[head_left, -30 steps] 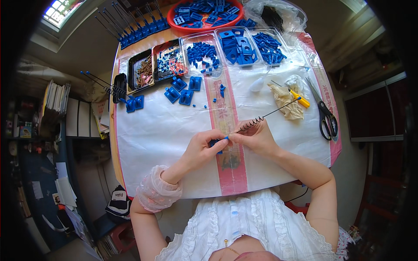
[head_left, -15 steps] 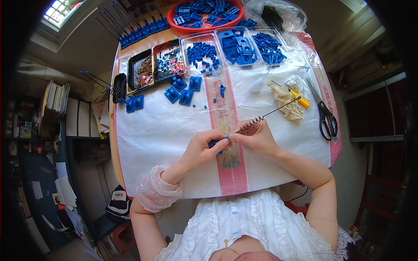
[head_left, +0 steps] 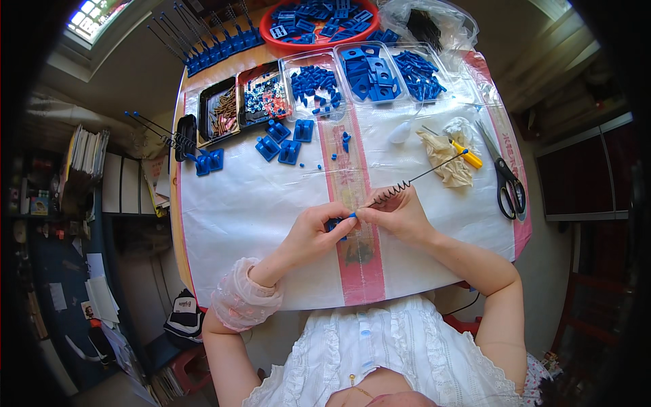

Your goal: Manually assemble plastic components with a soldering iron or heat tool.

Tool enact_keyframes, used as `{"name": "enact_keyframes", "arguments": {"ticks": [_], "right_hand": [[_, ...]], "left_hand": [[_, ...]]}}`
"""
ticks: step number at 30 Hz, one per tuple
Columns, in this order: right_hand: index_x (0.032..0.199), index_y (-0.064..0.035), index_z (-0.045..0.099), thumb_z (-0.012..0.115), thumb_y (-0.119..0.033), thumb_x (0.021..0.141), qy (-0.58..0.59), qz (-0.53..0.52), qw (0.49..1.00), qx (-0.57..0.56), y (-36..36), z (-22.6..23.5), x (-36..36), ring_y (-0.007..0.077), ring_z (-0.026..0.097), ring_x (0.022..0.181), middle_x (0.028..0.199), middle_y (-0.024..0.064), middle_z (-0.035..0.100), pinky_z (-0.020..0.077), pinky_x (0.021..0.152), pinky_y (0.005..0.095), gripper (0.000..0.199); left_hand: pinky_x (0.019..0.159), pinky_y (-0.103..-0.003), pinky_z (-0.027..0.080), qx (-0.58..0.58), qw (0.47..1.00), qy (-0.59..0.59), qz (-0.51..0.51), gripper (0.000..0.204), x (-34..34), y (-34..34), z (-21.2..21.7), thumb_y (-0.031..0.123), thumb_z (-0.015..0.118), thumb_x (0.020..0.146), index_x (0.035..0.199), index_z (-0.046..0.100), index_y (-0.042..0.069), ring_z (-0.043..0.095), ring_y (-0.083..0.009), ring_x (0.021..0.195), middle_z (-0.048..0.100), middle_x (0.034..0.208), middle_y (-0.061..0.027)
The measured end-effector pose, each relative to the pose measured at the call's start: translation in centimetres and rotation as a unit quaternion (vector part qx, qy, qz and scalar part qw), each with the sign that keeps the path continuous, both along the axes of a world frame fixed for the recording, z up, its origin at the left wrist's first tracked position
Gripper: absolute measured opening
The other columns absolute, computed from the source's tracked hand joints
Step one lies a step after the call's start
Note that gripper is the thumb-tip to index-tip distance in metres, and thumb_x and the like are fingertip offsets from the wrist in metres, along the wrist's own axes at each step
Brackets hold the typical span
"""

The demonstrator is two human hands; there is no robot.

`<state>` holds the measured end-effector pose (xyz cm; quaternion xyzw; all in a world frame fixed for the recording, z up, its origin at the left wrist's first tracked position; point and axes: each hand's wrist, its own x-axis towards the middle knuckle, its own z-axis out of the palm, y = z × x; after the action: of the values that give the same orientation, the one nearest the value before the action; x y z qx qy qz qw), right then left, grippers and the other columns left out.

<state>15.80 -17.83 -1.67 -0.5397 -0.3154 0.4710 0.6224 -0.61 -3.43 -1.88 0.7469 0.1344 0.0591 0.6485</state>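
Both my hands meet above the pink stripe of the table cover. My left hand (head_left: 319, 228) is closed round a blue plastic base (head_left: 333, 224), mostly hidden by the fingers. In my right hand (head_left: 400, 216), thumb and fingers pinch the near end of a black spring wire (head_left: 394, 192), against a small blue tip held by the left fingers. The wire's coil lies along the right fingers, and its straight part slants up and right to a blue bead (head_left: 465, 152). Several blue bases (head_left: 288, 151) lie on the cover beyond my left hand.
Trays hold brown screws (head_left: 224, 109), silver nuts (head_left: 266, 93) and blue parts (head_left: 314, 83). A red basin (head_left: 320, 46) stands behind them. Black scissors (head_left: 507, 183) and a yellow-handled screwdriver (head_left: 468, 156) by crumpled paper (head_left: 444, 159) lie right. Finished-looking wire pieces (head_left: 215, 54) line the far left.
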Motion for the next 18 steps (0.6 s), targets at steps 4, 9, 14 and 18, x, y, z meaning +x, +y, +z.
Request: {"name": "enact_keyframes", "arguments": {"ticks": [4, 9, 14, 18], "right_hand": [[0.093, 0.0043, 0.073, 0.075, -0.002, 0.085, -0.001, 0.002, 1.000, 0.000, 0.01, -0.30, 0.07, 0.0118, 0.071, 0.078, 0.086, 0.0082, 0.074, 0.0578, 0.072, 0.0255, 0.010], [0.094, 0.0040, 0.073, 0.075, -0.002, 0.084, -0.001, -0.003, 1.000, 0.002, -0.02, -0.29, 0.05, 0.0112, 0.070, 0.079, 0.088, 0.0079, 0.074, 0.0577, 0.073, 0.0252, 0.011], [0.095, 0.0041, 0.073, 0.074, -0.001, 0.084, -0.008, 0.004, 1.000, -0.006, 0.03, 0.07, 0.11, 0.0112, 0.070, 0.080, 0.089, 0.0082, 0.074, 0.0576, 0.073, 0.0253, 0.012], [0.094, 0.0041, 0.073, 0.074, -0.001, 0.084, -0.006, 0.003, 1.000, -0.002, 0.03, 0.13, 0.06, 0.0112, 0.070, 0.080, 0.088, 0.0081, 0.074, 0.0576, 0.073, 0.0255, 0.011]], "left_hand": [[0.066, -0.025, 0.051, 0.006, 1.000, 0.005, -0.001, 0.017, 0.02, 0.07, 0.21, 0.016, 0.064, 0.096, 0.100, 0.072, 0.002, 0.065, -0.0088, 0.073, 0.071, 0.085, -0.0038], [0.065, -0.025, 0.051, 0.010, 1.000, -0.002, 0.001, 0.016, 0.07, 0.01, 0.14, 0.016, 0.064, 0.096, 0.099, 0.072, 0.002, 0.065, -0.0090, 0.072, 0.071, 0.084, -0.0040], [0.065, -0.026, 0.050, 0.018, 1.000, -0.001, 0.002, 0.017, 0.05, 0.03, -0.16, 0.017, 0.064, 0.096, 0.098, 0.072, 0.002, 0.065, -0.0097, 0.072, 0.070, 0.083, -0.0044], [0.067, -0.025, 0.050, 0.022, 1.000, 0.017, -0.009, 0.015, 0.01, 0.09, 0.18, 0.014, 0.063, 0.096, 0.099, 0.071, 0.001, 0.063, -0.0088, 0.075, 0.069, 0.084, -0.0033]]}}
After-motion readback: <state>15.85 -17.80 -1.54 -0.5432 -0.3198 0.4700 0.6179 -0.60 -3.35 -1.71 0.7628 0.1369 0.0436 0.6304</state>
